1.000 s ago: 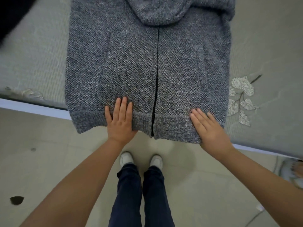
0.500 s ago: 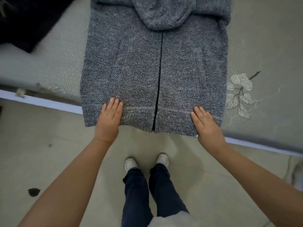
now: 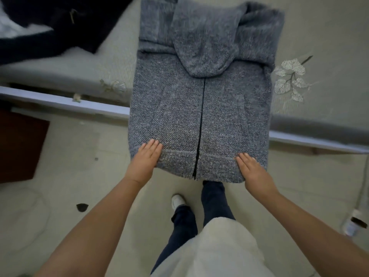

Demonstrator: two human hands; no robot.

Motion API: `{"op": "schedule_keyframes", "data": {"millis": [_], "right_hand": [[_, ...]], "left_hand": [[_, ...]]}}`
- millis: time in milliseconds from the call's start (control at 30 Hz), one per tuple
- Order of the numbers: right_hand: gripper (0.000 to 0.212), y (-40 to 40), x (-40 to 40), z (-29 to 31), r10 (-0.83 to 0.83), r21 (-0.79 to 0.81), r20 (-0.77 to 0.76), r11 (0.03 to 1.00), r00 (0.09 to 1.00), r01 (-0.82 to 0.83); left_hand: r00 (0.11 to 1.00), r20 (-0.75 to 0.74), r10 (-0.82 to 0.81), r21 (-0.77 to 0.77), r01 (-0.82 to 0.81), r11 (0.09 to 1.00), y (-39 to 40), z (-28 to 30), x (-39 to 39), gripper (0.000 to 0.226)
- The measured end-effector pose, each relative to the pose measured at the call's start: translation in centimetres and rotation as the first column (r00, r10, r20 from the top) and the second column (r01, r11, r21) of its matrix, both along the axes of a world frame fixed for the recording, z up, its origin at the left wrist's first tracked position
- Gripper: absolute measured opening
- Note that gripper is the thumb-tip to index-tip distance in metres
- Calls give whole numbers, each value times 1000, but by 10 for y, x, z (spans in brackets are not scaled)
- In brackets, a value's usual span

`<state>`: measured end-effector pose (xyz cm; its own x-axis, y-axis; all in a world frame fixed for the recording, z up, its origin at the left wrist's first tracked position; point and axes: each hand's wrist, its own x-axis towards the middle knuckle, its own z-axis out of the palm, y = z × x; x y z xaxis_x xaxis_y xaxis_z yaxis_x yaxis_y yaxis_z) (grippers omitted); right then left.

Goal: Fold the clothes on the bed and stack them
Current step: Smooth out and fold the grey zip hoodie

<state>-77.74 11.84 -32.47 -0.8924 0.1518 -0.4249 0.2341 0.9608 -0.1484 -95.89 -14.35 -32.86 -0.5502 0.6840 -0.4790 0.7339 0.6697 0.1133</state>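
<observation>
A grey knit zip hoodie [image 3: 229, 108] lies face up on the bed [image 3: 323, 33], sleeves folded in and the hood laid flat over the chest. Its lower part hangs out past the bed edge over the floor. My left hand [image 3: 146, 159] holds the hem near the left corner, fingers flat on top and thumb hidden beneath. My right hand [image 3: 252, 170] holds the hem near the right corner the same way. The hem sags a little between them. A dark garment [image 3: 65, 27] lies crumpled at the bed's far left.
The pale bed frame rail [image 3: 60, 100] runs across below the mattress. A brown piece of furniture [image 3: 18, 146] stands on the floor at left. A white plug and cable [image 3: 355, 222] lie on the floor at right. My legs stand close to the bed.
Both hands have slid outward along the hem toward its corners, and their thumbs have gone under it. The view has pulled back, so the whole hoodie and the dark garment show.
</observation>
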Motion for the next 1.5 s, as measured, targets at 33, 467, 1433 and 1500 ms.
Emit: {"op": "schedule_keyframes", "data": {"millis": [33, 467, 1433, 1500], "right_hand": [[72, -4, -4, 9, 7, 47, -45, 999, 999, -4], [40, 133, -194, 94, -17, 253, -310, 962, 951, 100], [79, 207, -425, -39, -223, -29, -14, 974, 975, 223], [69, 200, -426, -53, -262, -1, -1, 965, 965, 262]], "left_hand": [[1000, -25, -3, 17, 3, 1000, -2, 9, -6, 69], [919, -395, -13, 149, 78, 986, 104, 92, -201, 53], [983, 82, 161, 219, -176, 960, 282, -60, -381, 73], [981, 54, 188, 127, -194, 973, 281, -75, -385, 69]]}}
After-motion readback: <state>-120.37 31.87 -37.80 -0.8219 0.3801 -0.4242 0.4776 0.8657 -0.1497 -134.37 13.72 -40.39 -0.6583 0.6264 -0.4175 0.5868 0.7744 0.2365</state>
